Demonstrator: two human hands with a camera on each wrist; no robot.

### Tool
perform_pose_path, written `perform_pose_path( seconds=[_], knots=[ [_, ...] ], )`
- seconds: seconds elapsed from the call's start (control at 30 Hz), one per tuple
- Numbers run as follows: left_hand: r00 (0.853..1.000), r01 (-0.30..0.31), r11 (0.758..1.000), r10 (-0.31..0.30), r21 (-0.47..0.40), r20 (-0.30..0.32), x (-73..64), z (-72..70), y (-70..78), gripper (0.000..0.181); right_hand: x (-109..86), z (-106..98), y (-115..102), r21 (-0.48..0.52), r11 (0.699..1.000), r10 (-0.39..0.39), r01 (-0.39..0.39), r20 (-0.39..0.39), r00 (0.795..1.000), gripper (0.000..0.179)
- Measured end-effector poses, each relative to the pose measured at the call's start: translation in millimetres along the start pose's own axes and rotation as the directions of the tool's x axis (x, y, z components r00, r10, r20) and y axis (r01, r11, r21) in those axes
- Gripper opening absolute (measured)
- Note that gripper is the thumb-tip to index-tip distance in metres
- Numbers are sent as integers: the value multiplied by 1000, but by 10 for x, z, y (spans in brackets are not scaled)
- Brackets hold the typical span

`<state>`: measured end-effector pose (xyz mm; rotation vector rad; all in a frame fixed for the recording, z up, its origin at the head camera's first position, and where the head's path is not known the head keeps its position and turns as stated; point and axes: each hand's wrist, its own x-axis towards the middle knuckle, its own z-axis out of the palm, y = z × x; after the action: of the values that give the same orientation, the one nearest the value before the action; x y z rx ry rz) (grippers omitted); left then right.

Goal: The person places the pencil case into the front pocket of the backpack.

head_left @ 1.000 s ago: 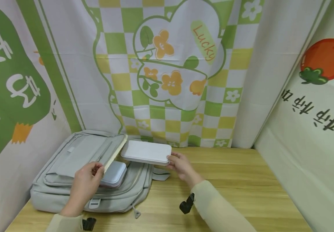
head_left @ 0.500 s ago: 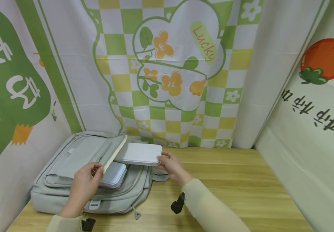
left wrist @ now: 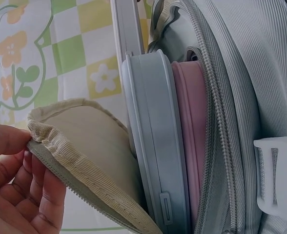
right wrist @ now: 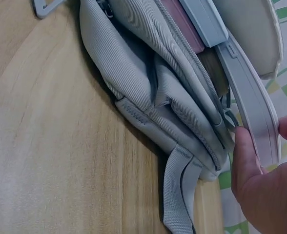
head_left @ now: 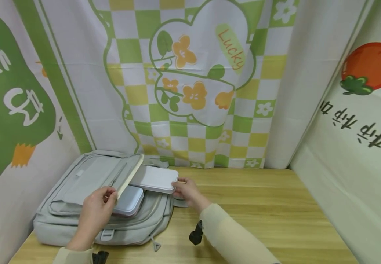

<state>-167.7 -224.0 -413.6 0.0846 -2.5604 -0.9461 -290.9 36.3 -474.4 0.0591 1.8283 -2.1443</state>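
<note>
A grey backpack (head_left: pixel 78 183) lies on the wooden table with its main compartment unzipped. My left hand (head_left: pixel 98 207) pinches the edge of its raised flap (left wrist: pixel 85 151), which shows a cream lining. In my right hand (head_left: pixel 188 192), a flat white case (head_left: pixel 155 179) is pinched by its right end between thumb and fingers. The case's left end goes under the flap and is hidden in the head view. Inside the opening, a light blue case (left wrist: pixel 155 131) sits against a pink case (left wrist: pixel 191 122). The right wrist view shows the white case (right wrist: pixel 251 102) alongside the blue one.
Bare wooden tabletop (head_left: pixel 260 212) extends to the right of the backpack. A checkered curtain (head_left: pixel 184 135) hangs behind, and printed cloth walls (head_left: pixel 352 176) stand at both sides. A strap (right wrist: pixel 180 190) and a zipper pull (head_left: pixel 156 245) stick out from the backpack.
My right hand has moved left and slightly down, sliding the white case further under the flap. My left hand keeps holding the flap in nearly the same place.
</note>
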Motion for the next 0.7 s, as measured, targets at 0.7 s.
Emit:
perform_pose_path(
  seconds=[0.7],
  knots=[
    [980,-178,981,183,73,-74,-29,39,-34,6,4,323,-122,-86,996,-3,2,-7,1000,52]
  ],
)
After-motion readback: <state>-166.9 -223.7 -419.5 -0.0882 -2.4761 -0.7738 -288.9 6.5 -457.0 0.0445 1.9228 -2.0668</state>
